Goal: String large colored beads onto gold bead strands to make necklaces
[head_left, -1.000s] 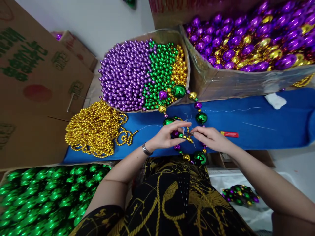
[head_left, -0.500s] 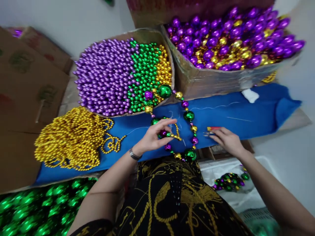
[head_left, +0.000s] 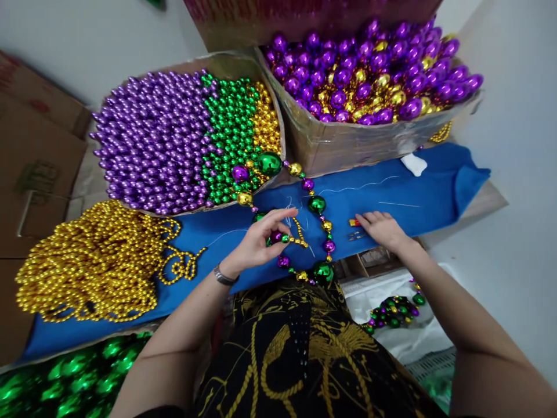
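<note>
A bead necklace [head_left: 317, 204] of large green, purple and gold balls lies in a loop on the blue cloth [head_left: 418, 194]. My left hand [head_left: 261, 241] pinches the loop's near end, where small gold beads and thin white thread ends meet. My right hand [head_left: 383, 229] rests fingers-down on the cloth to the right, its fingertips on a small red-handled tool [head_left: 354, 222] beside small metal snips [head_left: 354, 235]. Whether it grips either tool is unclear.
A box of purple, green and gold beads [head_left: 174, 139] stands behind the cloth, with a box of larger purple and gold balls [head_left: 369, 75] to its right. Gold bead strands [head_left: 91, 264] pile at left. Green balls [head_left: 78, 377] fill the near left. Finished necklaces [head_left: 394, 310] lie lower right.
My right hand left the necklace's end and moved right to the red-handled tool on the cloth. My left hand kept its pinch. The view swung to the right.
</note>
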### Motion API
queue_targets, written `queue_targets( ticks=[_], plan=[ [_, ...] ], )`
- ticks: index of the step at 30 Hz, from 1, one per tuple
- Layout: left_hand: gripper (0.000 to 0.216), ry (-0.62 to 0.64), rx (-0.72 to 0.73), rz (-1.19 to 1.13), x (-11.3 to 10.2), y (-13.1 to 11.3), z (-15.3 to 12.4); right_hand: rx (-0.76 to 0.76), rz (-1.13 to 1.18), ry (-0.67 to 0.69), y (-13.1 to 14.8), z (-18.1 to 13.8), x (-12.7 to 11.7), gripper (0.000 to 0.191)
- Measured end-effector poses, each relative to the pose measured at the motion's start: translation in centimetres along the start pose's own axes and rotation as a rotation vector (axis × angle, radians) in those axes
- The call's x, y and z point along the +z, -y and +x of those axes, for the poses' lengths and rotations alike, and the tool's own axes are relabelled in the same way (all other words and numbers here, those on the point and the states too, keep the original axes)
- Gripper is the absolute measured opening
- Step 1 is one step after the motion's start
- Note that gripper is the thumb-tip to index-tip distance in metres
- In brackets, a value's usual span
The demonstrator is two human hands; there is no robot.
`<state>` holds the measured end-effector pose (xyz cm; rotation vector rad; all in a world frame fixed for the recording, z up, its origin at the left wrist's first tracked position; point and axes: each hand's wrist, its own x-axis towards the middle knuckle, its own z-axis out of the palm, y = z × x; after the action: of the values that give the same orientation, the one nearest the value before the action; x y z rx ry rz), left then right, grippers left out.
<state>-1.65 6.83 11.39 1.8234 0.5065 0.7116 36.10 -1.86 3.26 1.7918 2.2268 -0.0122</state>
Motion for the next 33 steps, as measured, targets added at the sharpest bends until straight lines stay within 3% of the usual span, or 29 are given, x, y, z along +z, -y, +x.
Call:
queue_targets(
  ticks=[2, 5, 8, 11, 14, 19, 33],
  plan=[
    [0.062, -0.006, -0.007, -0.009, 0.1, -0.2, 0.1, 0.005, 0.052, -0.032, 0.8, 0.4, -0.9, 0.042],
    [0.063, 0.003, -0.006, -0.016, 0.2, -0.4, 0.3, -0.028, 0.383, -0.124, 3.0, 1.2, -3.8, 0.037],
    [0.064, 0.009, 0.002, -0.027, 0.2, -0.5, 0.4, -0.202, 0.732, -0.13, 5.9, 2.0, -8.0, 0.033],
    [0.065, 0.011, 0.012, -0.043, 0.2, -0.5, 0.4, -0.372, 0.831, -0.128, 8.5, 3.2, -11.4, 0.029],
    [0.066, 0.028, 0.018, -0.063, 0.2, -0.5, 0.4, -0.366, 0.791, -0.18, 10.1, 4.8, -12.9, 0.033],
    [0.071, 0.052, 0.002, -0.122, -0.1, -0.4, 0.2, -0.351, 0.682, -0.229, 11.1, 6.4, -13.1, 0.042],
    [0.071, 0.072, 0.013, -0.142, -0.4, -0.1, 0.4, -0.488, 0.377, -0.474, 10.9, 6.6, -13.4, 0.043]
  ],
)
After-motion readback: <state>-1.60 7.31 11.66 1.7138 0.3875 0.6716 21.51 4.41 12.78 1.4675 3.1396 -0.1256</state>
